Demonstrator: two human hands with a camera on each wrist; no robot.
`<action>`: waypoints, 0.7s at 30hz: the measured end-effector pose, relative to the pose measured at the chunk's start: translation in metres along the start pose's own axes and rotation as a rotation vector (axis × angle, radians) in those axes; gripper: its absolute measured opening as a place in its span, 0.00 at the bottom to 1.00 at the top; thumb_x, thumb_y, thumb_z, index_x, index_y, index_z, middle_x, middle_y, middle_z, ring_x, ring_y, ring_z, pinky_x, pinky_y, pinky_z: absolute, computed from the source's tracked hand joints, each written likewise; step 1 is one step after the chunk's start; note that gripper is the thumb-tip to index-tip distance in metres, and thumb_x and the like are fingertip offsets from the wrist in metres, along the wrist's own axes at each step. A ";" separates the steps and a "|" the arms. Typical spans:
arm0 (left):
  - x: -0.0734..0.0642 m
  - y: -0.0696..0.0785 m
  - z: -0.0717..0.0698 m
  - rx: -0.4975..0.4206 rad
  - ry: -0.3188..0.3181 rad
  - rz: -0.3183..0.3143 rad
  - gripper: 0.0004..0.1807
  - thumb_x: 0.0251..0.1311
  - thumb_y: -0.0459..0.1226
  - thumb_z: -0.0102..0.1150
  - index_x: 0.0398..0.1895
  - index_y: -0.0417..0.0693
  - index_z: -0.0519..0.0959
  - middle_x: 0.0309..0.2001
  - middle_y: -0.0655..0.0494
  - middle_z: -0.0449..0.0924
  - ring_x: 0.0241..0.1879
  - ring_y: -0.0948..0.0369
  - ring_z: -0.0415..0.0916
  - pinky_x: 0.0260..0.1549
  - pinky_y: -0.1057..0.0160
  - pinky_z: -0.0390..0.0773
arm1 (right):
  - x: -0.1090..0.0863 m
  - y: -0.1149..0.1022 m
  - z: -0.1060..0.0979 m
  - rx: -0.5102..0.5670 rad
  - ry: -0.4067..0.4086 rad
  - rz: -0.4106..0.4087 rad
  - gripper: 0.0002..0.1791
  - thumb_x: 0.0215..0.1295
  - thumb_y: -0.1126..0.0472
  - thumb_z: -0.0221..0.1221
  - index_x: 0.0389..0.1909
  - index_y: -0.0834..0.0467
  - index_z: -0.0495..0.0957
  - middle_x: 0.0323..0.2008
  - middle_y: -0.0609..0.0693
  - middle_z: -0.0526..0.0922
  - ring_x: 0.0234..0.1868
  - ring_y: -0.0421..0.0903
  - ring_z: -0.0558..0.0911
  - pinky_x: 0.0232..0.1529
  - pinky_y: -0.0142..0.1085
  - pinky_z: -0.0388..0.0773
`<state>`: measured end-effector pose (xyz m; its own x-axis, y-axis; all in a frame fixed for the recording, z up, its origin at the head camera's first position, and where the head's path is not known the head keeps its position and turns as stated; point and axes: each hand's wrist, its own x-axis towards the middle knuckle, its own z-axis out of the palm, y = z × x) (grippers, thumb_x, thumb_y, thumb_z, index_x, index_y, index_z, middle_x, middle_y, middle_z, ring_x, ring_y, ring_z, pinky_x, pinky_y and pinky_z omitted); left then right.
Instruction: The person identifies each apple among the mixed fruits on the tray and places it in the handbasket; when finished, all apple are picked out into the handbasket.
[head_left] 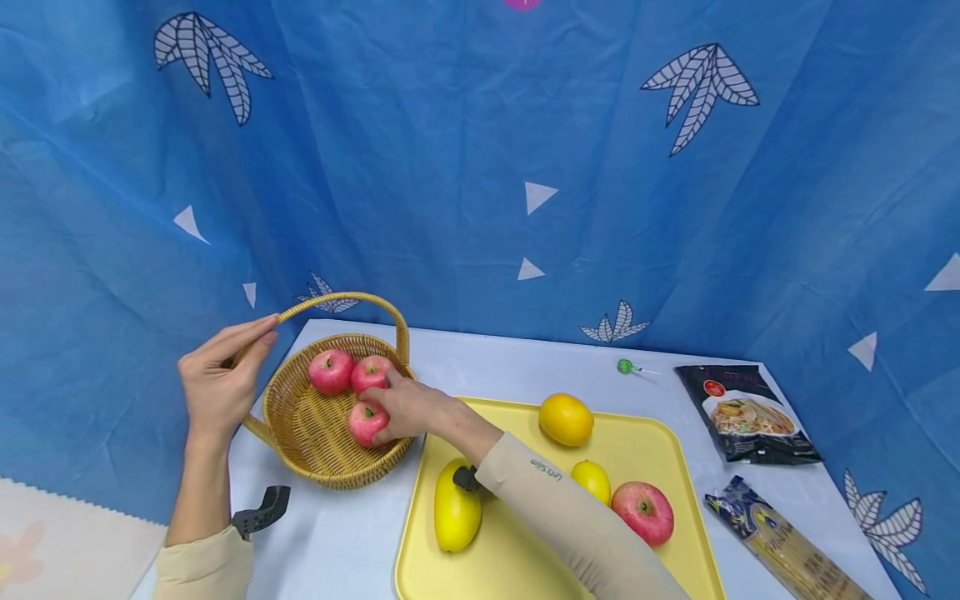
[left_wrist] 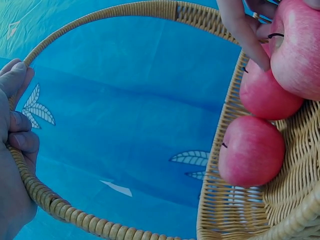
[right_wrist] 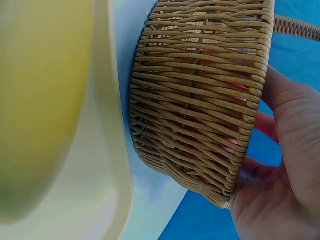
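A round wicker basket (head_left: 352, 479) stands on the white table with red apples inside. My left hand (head_left: 217, 379) grips its arched handle (head_left: 352, 296) on the left side. Reaching over the basket's right rim, my right hand (head_left: 412, 408) holds one apple (head_left: 367, 423) between thumb and fingers. Two more apples, one at the back left (head_left: 330, 371) and one just behind the held one (head_left: 371, 372), lie in the basket. In the right wrist view the woven wall (right_wrist: 200, 100) hides most of the fruit. The left wrist view shows the held apple (left_wrist: 300, 50) above the others.
A yellow tray (head_left: 525, 575) beside the basket bears a long yellow fruit (head_left: 456, 517), an orange-yellow fruit (head_left: 566, 419), a lemon (head_left: 591, 479) and an apple (head_left: 642, 512). Farther right lie a green lollipop (head_left: 625, 366), a black food packet (head_left: 750, 414) and a noodle pack (head_left: 787, 546).
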<state>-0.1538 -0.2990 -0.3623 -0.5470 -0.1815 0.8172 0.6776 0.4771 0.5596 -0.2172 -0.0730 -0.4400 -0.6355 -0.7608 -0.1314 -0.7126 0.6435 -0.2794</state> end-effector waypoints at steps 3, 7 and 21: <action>0.000 -0.001 0.000 -0.003 0.003 0.000 0.13 0.53 0.14 0.63 0.41 0.27 0.85 0.44 0.41 0.88 0.42 0.65 0.86 0.38 0.78 0.80 | 0.001 0.001 0.001 0.012 0.000 -0.001 0.39 0.57 0.38 0.71 0.69 0.37 0.70 0.67 0.54 0.64 0.55 0.43 0.77 0.56 0.35 0.78; 0.000 -0.003 0.000 -0.012 0.006 0.002 0.12 0.53 0.14 0.63 0.41 0.26 0.85 0.44 0.41 0.88 0.42 0.66 0.86 0.37 0.78 0.79 | 0.001 0.002 0.000 0.035 -0.001 0.009 0.39 0.56 0.38 0.71 0.69 0.37 0.70 0.67 0.53 0.65 0.55 0.42 0.77 0.56 0.35 0.78; 0.001 0.003 0.001 -0.002 0.003 -0.003 0.12 0.54 0.15 0.63 0.41 0.27 0.85 0.44 0.42 0.88 0.42 0.67 0.85 0.38 0.78 0.80 | 0.000 0.004 -0.001 0.063 0.012 -0.003 0.37 0.57 0.39 0.71 0.67 0.39 0.72 0.68 0.53 0.64 0.56 0.41 0.76 0.56 0.33 0.77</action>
<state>-0.1525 -0.2970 -0.3598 -0.5477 -0.1860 0.8157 0.6767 0.4748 0.5626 -0.2203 -0.0701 -0.4399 -0.6368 -0.7617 -0.1193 -0.6949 0.6341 -0.3392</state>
